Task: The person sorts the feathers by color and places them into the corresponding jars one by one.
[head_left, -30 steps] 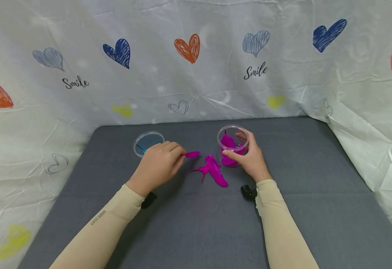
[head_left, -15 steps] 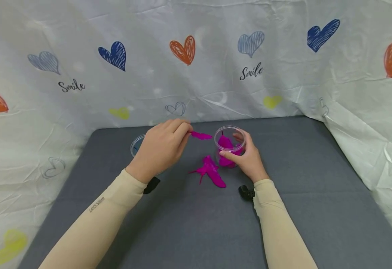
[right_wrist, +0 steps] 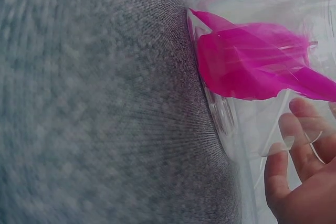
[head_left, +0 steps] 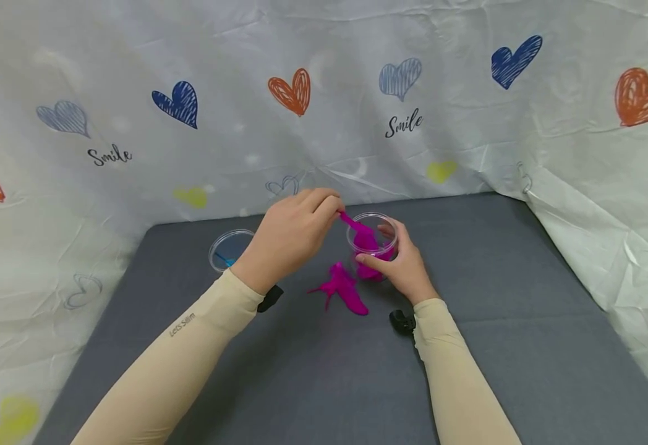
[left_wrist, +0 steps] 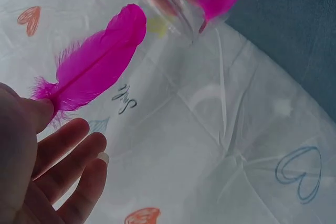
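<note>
In the left wrist view a magenta feather (left_wrist: 100,64) with a fluffy base is pinched by its quill between the thumb and a finger of my left hand (head_left: 296,232). In the head view its tip reaches over the mouth of a clear plastic cup (head_left: 387,237). My right hand (head_left: 410,271) holds that cup around its side, upright on the table. Inside the cup lie magenta feathers (right_wrist: 252,61), seen through its wall. Left of the cup, a small pile of magenta feathers (head_left: 345,289) lies on the cloth.
A second clear round container (head_left: 213,248) with something blue in it stands at the back left, partly behind my left arm. Grey cloth covers the table (head_left: 324,377). A white curtain (head_left: 335,37) printed with hearts hangs behind it.
My left hand has lifted the feather from left of the pile and carried it up and right to the cup's mouth. My right hand stays on the cup; the head view has shifted slightly.
</note>
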`<state>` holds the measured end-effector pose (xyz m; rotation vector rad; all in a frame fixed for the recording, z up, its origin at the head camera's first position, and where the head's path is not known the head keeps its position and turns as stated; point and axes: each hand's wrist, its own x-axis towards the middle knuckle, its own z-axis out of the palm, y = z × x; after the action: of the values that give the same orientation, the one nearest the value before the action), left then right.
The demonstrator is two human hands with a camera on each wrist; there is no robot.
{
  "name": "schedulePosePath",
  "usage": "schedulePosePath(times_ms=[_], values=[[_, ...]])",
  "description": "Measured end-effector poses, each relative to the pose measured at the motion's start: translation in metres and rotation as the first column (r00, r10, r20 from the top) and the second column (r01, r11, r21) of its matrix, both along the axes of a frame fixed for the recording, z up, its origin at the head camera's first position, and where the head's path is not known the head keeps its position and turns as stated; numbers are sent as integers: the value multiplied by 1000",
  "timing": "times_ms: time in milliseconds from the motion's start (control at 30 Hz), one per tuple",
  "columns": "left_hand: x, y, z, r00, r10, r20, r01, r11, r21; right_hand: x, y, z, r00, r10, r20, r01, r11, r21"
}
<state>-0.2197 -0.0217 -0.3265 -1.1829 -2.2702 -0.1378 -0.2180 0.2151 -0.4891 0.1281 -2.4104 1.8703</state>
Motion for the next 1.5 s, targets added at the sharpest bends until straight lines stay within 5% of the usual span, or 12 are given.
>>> schedulePosePath(times_ms=[400, 1033, 1500], values=[[-11, 14, -22, 998, 42, 53, -37, 994, -103, -1, -6, -3, 1000, 21, 2, -21, 999, -25], [-20, 45, -35, 999, 33, -29, -39, 971, -237, 0, -2, -1, 1000, 21, 12, -20, 999, -26], [-22, 45, -43, 993, 108, 41, -90, 946, -313, -3, -1, 0, 1000, 15, 16, -14, 999, -33]])
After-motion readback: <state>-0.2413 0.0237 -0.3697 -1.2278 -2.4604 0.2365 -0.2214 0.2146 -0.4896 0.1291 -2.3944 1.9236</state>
